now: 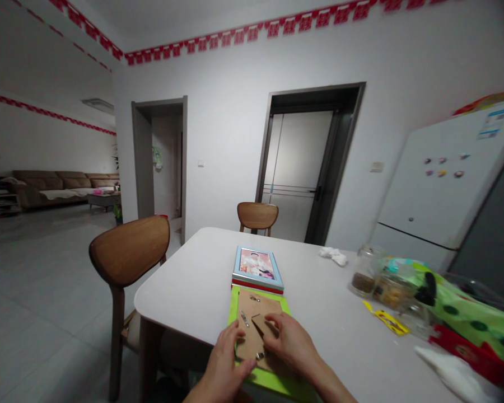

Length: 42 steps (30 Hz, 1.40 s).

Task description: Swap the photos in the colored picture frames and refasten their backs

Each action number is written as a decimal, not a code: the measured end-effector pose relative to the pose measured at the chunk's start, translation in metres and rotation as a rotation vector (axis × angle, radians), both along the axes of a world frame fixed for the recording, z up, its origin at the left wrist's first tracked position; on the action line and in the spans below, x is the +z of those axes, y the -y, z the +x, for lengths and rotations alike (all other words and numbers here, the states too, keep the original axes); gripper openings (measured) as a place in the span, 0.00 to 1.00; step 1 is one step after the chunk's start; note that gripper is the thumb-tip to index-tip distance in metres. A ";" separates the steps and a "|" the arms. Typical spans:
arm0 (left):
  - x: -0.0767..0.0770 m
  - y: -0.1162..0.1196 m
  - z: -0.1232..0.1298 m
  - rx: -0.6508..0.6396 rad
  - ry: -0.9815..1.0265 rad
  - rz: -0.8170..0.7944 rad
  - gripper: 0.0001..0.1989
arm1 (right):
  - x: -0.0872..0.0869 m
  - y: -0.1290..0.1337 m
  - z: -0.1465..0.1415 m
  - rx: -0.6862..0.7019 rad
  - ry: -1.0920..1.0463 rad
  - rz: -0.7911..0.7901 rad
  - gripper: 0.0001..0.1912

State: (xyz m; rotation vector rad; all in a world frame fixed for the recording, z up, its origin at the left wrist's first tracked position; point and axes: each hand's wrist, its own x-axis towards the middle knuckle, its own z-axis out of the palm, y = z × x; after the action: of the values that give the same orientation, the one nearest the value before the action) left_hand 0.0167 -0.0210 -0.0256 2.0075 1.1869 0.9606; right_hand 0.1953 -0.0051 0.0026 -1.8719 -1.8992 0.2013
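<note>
A lime-green picture frame (234,305) lies face down at the table's near edge, its brown backing board (269,302) showing several small metal clips. From the board a brown stand flap (258,322) rises at a slant, and my right hand (292,342) pinches it between thumb and fingers. On the left side of the green frame rests my left hand (223,358), thumb and fingers apart, touching its edge and backing near a clip. Just beyond, a light-blue picture frame (237,263) with a photo lies face up on a red one (252,283).
On the white table (185,280), glass jars (363,277), a yellow packet (388,320), a green bag (466,313) and a red box (466,350) crowd the right side. Crumpled tissue (334,256) lies farther back. Wooden chairs (132,252) stand at the left and far sides.
</note>
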 end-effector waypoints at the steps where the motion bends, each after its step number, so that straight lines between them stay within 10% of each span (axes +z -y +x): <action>1: 0.003 -0.002 0.001 0.022 0.046 -0.032 0.21 | 0.006 0.000 0.000 -0.005 -0.008 0.003 0.18; 11: 0.013 -0.034 -0.016 0.054 0.674 -0.286 0.15 | 0.032 0.015 -0.028 0.118 -0.178 0.104 0.16; 20: -0.003 -0.067 -0.085 0.288 0.476 -0.304 0.12 | -0.019 0.010 0.029 -0.217 0.084 -0.079 0.25; 28: 0.009 -0.071 -0.108 0.415 0.181 -0.088 0.13 | -0.017 0.004 0.039 -0.248 -0.037 -0.126 0.30; 35: 0.025 -0.013 -0.030 0.138 0.081 0.041 0.19 | 0.014 0.019 0.025 -0.233 -0.820 -0.185 0.35; 42: 0.047 0.023 0.046 -0.152 -0.025 0.266 0.25 | 0.052 0.038 -0.001 -0.120 -1.155 -0.053 0.47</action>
State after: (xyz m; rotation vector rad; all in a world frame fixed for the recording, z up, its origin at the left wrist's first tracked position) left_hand 0.0623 -0.0439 0.0215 2.2868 0.9433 1.0639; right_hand 0.1939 -0.0433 0.0541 -1.3554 -0.9689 1.0307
